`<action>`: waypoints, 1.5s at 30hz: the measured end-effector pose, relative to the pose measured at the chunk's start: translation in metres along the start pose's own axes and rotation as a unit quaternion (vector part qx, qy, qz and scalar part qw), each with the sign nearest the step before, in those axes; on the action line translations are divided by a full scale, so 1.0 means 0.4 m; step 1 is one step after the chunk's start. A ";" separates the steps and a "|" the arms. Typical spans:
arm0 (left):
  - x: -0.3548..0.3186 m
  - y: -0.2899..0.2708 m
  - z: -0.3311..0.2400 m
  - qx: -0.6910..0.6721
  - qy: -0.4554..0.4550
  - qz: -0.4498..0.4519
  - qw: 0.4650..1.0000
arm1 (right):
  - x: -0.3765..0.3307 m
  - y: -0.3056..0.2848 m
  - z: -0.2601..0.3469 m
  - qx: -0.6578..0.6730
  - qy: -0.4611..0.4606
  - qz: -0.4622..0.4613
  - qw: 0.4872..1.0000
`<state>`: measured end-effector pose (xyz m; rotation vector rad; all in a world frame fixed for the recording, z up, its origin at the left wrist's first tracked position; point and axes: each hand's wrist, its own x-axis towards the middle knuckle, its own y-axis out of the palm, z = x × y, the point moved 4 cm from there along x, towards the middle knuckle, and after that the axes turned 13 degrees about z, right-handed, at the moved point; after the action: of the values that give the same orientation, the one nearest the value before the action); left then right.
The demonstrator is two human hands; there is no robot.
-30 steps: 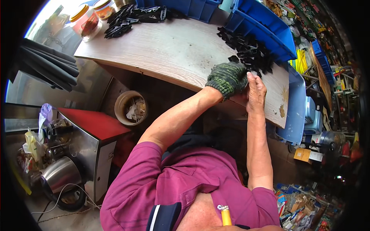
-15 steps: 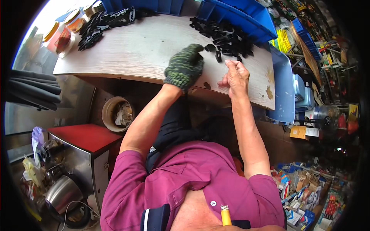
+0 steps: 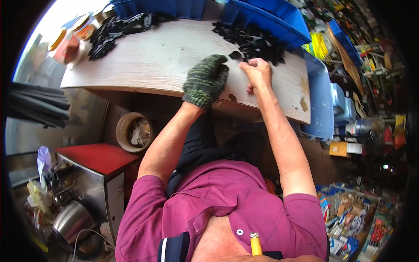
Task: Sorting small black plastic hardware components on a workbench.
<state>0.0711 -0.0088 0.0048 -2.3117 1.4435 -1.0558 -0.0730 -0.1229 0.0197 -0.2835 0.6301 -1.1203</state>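
My left hand [image 3: 206, 81] wears a dark green speckled knit glove and hovers over the near part of the table [image 3: 144, 56]. Its fingers are curled together, and whatever they may hold is hidden. Bare, my right hand [image 3: 258, 75] is at the near edge of a pile of small black plastic pieces [image 3: 255, 41]. Thumb and fingers are drawn together beside the pieces; I cannot make out what is between them. One loose black piece [image 3: 235, 55] lies between the pile and my gloved hand.
Blue plastic bins [image 3: 270, 22] line the table's back. More black parts [image 3: 118, 32] lie at the far left by lidded jars [image 3: 65, 46]. A bucket [image 3: 124, 139] holding scraps stands below, near a red-topped cabinet [image 3: 94, 157]. A light-blue bin [image 3: 318, 96] adjoins the table's right end.
My right hand has moved left and slightly farther away, to the near edge of the black pile. My gloved left hand has shifted a little left and nearer.
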 end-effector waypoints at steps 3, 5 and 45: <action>0.005 0.010 0.012 -0.074 -0.032 0.021 0.996 | 0.010 0.000 0.008 -0.054 0.004 -0.021 0.998; 0.014 0.018 0.023 -0.117 -0.053 0.031 0.991 | 0.012 -0.002 -0.005 -0.032 -0.003 -0.025 0.999; 0.044 -0.359 0.291 0.394 -0.001 0.018 0.919 | -0.089 0.092 -0.035 0.293 -0.204 0.106 0.928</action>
<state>0.2535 0.0261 0.0044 -1.6829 0.8125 -1.3069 -0.0641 -0.0738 0.0013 0.0718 -0.0583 -0.9518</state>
